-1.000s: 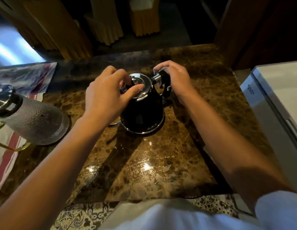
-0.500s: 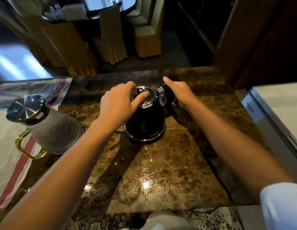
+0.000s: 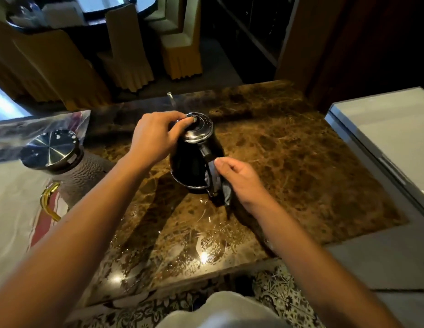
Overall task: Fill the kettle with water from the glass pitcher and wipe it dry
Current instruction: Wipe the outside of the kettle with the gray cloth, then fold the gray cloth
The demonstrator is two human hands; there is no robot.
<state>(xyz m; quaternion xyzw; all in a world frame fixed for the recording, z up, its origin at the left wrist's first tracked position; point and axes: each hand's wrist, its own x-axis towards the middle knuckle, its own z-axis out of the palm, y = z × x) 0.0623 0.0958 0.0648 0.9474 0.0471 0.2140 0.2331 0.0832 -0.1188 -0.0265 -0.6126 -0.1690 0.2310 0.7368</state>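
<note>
A black kettle [image 3: 191, 166] with a chrome lid stands on the brown marble counter [image 3: 289, 166]. Its handle now points toward me and its thin spout [image 3: 170, 100] points away. My left hand [image 3: 154, 138] rests on top of the kettle, fingers pinching the lid knob. My right hand [image 3: 241, 178] presses a dark grey cloth [image 3: 218, 185] against the kettle's handle. The frosted glass pitcher [image 3: 71, 166], with a steel lid and a gold handle, stands at the left.
A striped cloth [image 3: 21, 209] lies under the pitcher on the left. A white appliance [image 3: 391, 138] borders the counter on the right. Water drops glisten on the counter's near part. Covered chairs [image 3: 125, 55] stand beyond the far edge.
The kettle has been turned so its handle faces me. My right hand came from the far side to the near side and now holds a cloth on the handle. My left hand stays on the lid.
</note>
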